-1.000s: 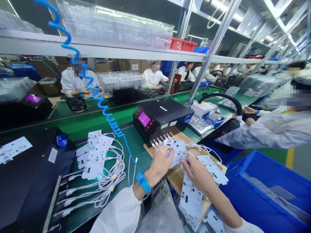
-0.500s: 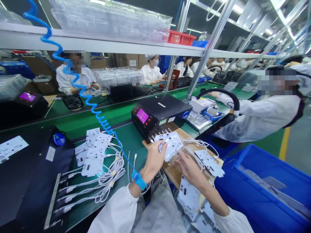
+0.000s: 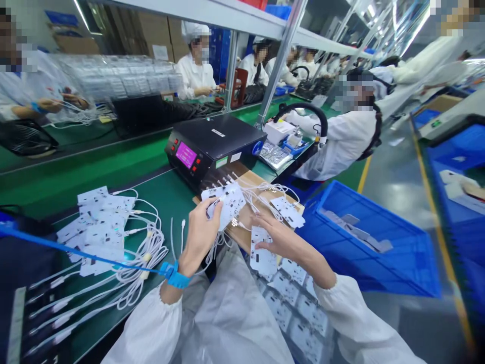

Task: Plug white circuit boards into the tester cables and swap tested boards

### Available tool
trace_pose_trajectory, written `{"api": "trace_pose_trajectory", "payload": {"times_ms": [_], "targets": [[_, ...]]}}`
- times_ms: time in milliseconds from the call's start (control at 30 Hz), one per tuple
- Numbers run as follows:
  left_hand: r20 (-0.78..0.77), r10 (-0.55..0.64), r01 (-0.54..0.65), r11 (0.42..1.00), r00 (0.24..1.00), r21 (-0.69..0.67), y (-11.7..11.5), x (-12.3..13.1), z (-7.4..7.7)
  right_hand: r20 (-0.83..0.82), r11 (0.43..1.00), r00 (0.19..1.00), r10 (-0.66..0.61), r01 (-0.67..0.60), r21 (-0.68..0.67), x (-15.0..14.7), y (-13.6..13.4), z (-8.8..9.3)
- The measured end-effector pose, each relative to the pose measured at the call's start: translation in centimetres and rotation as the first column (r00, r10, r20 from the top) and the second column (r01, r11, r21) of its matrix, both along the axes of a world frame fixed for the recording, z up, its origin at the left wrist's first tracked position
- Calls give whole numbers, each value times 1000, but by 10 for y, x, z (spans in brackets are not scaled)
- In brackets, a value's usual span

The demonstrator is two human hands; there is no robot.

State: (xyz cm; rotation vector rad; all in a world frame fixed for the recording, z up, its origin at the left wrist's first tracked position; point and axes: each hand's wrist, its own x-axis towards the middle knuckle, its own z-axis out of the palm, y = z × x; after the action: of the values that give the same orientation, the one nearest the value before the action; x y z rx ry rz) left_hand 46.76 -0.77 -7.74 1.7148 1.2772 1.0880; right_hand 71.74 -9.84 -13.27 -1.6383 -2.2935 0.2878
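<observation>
My left hand (image 3: 201, 230), with a blue wrist strap (image 3: 175, 274), grips a white circuit board (image 3: 232, 199) between thumb and fingers; another board edge shows behind it. To the right, my right hand (image 3: 280, 238) has its thumb and fingers spread and appears to hold nothing. It hovers over a second white board (image 3: 262, 260) at the edge of the brown board; whether the thumb touches it I cannot tell. A white cable end (image 3: 242, 226) lies between my hands. Several white cables (image 3: 261, 191) run from the black tester (image 3: 215, 136) with a lit purple screen.
On the left, overlapping white boards (image 3: 102, 222) are plugged to bundled white cables (image 3: 142, 268). One more board (image 3: 288, 211) lies right of the cables. A blue bin (image 3: 379, 273) stands at the right. Below my right arm are rows of boards (image 3: 291, 308). Co-workers sit across and beyond.
The view has swung right and down. My right hand has moved away from the board in my left hand and its fingers have spread. My left hand still holds that board.
</observation>
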Motion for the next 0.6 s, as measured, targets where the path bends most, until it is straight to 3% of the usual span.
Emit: {"api": "trace_pose_trajectory", "payload": {"times_ms": [133,333,500,600], "targets": [[16,-33,34,998,999,-51,0,8,2,85,985,987,-133,122,122,0,-15,-4],[17,-96,97,992,995,-79,0,28,-11,251,986,964,-87,47,162,-17,-13,-23],[0,-93,92,992,996,-91,-7,33,-25,88,996,996,1,-9,91,-4,-7,-17],[-7,-109,108,990,994,-91,-10,33,-30,-28,994,995,-93,94,61,-1,3,2]]}}
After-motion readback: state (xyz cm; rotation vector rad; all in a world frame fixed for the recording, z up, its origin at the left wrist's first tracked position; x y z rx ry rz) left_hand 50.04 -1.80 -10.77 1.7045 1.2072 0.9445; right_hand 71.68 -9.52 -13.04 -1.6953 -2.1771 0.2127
